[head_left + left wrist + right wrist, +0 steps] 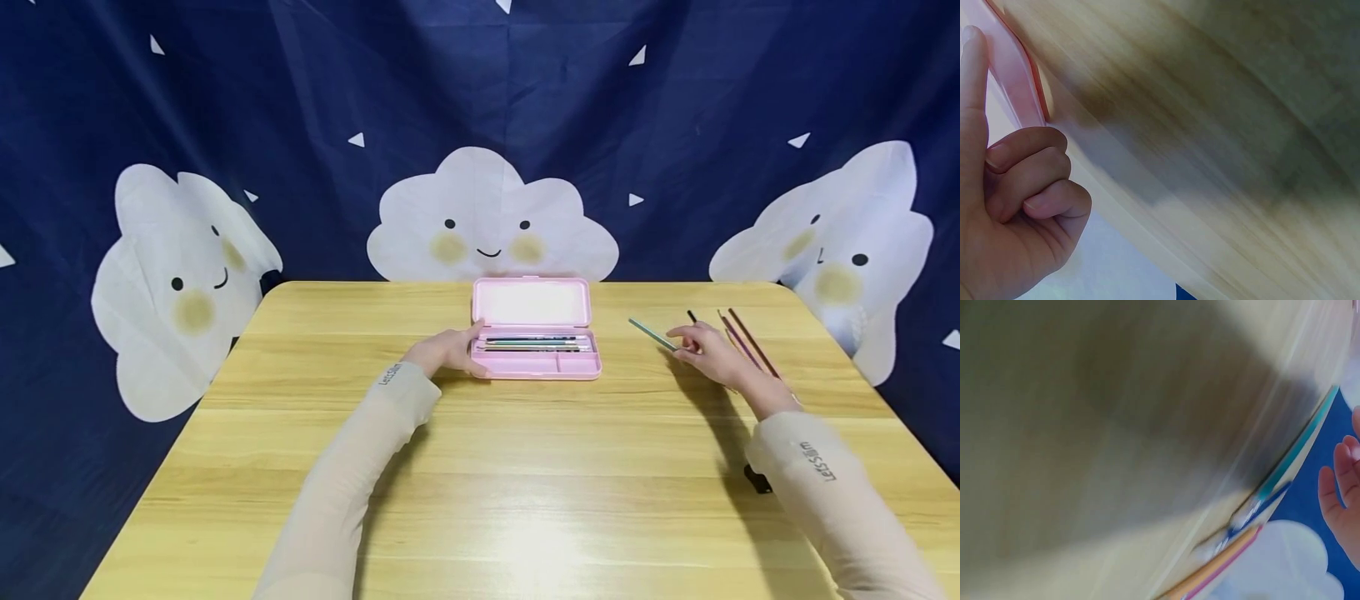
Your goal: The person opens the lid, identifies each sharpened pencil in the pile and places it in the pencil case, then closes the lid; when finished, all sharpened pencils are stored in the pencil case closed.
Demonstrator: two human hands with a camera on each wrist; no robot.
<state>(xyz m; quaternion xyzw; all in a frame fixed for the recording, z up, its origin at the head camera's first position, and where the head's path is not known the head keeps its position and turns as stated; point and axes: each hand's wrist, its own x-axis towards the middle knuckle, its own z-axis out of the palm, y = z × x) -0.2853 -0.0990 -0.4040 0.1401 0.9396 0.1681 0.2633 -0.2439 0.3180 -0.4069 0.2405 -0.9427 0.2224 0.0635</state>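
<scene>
- Head: the left hand (452, 350) is clamping the open pink plastic case (517, 365) at its nine-o'clock end.
- Left wrist: the case is lying towards eleven.
- Right wrist: the right hand (1347, 509), parted, is hovering towards four; clumsy nudging could roll the slim teal pencil (1299, 445) at three.

Base: How do I log the left?
Console: On my head view, left arm (352, 467) slants toward one o'clock; left hand (453, 348) spreads thumb from forefinger, other three fingers (1041, 172) curled.
Base: Right?
Console: I see right arm (836, 500) slanting toward half past ten; right hand (705, 354), fingers loosely bent toward nine.
</scene>
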